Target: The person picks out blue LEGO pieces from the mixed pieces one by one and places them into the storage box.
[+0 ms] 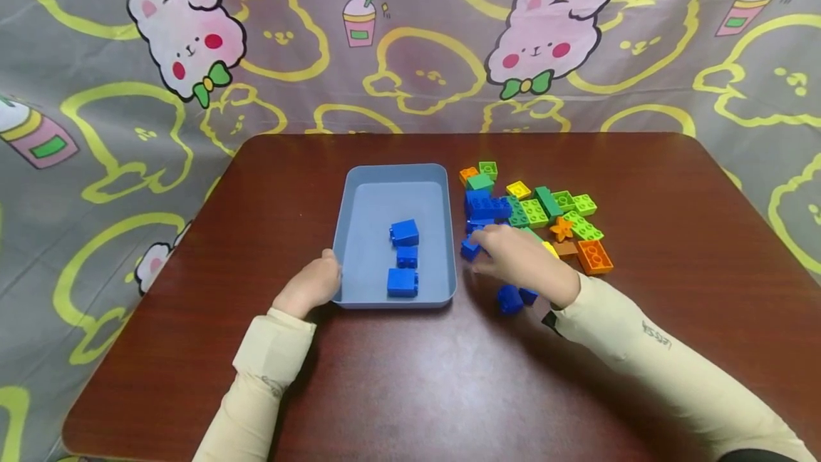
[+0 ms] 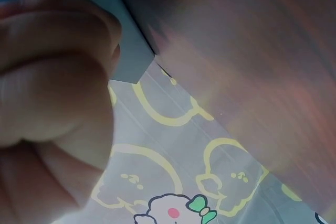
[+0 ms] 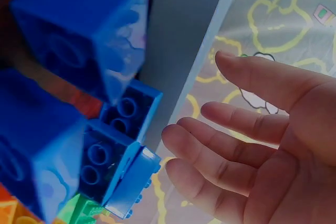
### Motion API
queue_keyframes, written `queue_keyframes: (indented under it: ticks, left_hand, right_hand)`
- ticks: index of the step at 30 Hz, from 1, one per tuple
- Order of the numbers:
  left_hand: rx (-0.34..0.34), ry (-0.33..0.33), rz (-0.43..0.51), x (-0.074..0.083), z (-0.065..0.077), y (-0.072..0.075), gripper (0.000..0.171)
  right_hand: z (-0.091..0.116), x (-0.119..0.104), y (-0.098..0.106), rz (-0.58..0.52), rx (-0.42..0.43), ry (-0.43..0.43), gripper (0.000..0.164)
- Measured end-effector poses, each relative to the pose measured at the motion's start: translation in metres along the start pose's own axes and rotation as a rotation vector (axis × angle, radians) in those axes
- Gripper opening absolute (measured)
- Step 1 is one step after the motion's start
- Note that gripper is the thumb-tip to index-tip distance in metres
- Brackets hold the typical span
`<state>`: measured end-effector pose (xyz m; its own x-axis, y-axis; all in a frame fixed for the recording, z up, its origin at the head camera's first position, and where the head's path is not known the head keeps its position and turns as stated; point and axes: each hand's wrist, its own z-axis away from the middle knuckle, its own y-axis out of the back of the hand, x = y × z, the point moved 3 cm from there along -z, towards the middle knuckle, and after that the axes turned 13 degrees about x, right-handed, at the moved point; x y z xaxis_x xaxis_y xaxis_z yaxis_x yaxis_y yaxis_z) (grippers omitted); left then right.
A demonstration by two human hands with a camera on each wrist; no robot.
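Observation:
A grey-blue tray lies on the table with three blue bricks inside it. At its near left side, my left hand grips the rim; in the left wrist view the curled fingers hold the tray's edge. To the right of the tray, my right hand reaches over a group of blue bricks, close to a small blue brick. The right wrist view shows that hand's fingers loosely extended, holding nothing, with blue bricks beyond the fingertips.
Behind and right of the right hand lie green, yellow and orange bricks, including an orange brick and an orange flower piece. Two blue pieces sit nearer, below the right wrist. A patterned curtain hangs behind the brown table.

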<state>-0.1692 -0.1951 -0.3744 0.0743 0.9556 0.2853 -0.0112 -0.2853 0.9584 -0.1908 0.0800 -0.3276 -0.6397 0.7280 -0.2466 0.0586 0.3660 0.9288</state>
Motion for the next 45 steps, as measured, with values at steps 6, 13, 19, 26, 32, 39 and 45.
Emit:
queue_keyframes:
  ticks: [6,13,19,26,32,39,45]
  left_hand:
    - [-0.01,0.014,-0.009,0.001,-0.001,0.001,0.033]
    - [-0.015,0.037,-0.002,0.0,0.0,0.0,0.032]
    - [-0.004,0.036,0.001,-0.001,-0.001,0.0,0.027]
    - [-0.003,0.033,-0.001,0.0,-0.002,-0.001,0.027]
    - [0.004,0.023,-0.004,-0.001,-0.002,0.0,0.027]
    - [0.006,0.018,-0.012,-0.001,-0.001,-0.001,0.025]
    - [-0.003,0.031,-0.013,0.0,-0.002,-0.002,0.025]
  right_hand:
    - [0.01,0.001,-0.003,0.04,0.019,0.068,0.024]
    - [0.023,0.005,-0.008,0.039,0.0,0.048,0.023]
    - [0.031,0.005,-0.007,0.06,-0.012,0.052,0.024]
    - [0.04,0.005,-0.006,0.056,0.004,0.085,0.027]
    - [0.045,0.006,-0.008,0.06,0.006,0.112,0.032]
    - [0.047,0.007,-0.011,0.064,-0.011,0.128,0.039]
    - [0.05,0.008,-0.012,0.068,-0.025,0.136,0.041]
